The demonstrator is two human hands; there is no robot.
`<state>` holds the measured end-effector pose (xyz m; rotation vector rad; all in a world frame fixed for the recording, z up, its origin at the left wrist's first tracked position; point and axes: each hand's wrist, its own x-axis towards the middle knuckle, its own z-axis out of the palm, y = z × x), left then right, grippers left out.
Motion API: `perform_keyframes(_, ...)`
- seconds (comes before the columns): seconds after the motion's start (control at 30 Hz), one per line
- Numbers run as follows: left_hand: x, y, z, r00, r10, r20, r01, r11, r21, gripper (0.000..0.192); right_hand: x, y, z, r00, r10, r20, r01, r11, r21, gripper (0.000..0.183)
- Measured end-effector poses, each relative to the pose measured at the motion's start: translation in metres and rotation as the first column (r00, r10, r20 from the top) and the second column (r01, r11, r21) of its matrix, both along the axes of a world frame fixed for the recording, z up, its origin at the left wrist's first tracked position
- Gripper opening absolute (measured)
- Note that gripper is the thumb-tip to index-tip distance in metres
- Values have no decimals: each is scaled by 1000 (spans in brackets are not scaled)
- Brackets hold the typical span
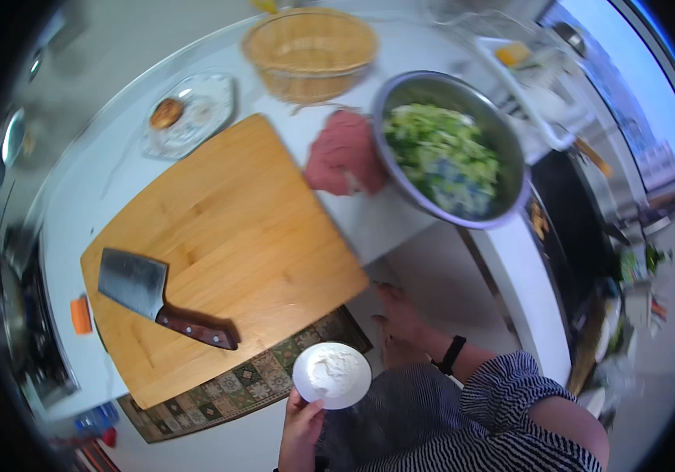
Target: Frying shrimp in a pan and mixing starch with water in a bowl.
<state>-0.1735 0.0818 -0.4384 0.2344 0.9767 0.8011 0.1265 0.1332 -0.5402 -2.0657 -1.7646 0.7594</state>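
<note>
My left hand (303,420) holds a small white bowl (361,377) of white powder by its rim, thumb on the edge. Below the counter corner, my right hand (399,315) is held out with fingers apart and nothing in it; a black band is on that wrist. A cleaver (134,282) with a riveted wooden handle lies flat on the wooden cutting board (255,206). Beyond the board's right edge a pink cloth (343,153) sits against a large metal bowl (523,177) holding chopped green vegetables (444,153).
A woven basket (308,47) stands at the back, with a patterned plate (213,118) bearing a round browned piece of food to its left. An orange block (81,315) lies left of the board. A black pan (573,206) is at the right, and a patterned mat (219,395) lies on the floor.
</note>
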Motion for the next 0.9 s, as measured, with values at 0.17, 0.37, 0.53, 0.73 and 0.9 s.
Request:
perform_keyframes(0.17, 6, 6, 73, 996, -88, -2, 88, 996, 21, 56, 14, -79, 66, 970, -228, 78, 230, 973, -16, 86)
perform_keyframes(0.37, 28, 8, 162, 969, -244, 47, 242, 969, 53, 59, 69, -191, 85, 555, -831, -37, 778, 535, -330, 99)
perform_keyframes(0.53, 29, 1, 203, 948, -317, -11, 317, 947, 59, 60, 75, -204, 125, -171, -872, -459, 841, 114, -529, 106)
perform_keyframes(0.73, 51, -4, 232, 937, -340, 77, 336, 940, 67, 58, 130, -277, -32, 197, -704, -682, 922, 370, -115, 88)
perform_keyframes(0.9, 14, -24, 221, 977, -213, 12, 213, 977, 31, 53, 12, -198, 89, -327, -700, -635, 767, 196, -611, 89)
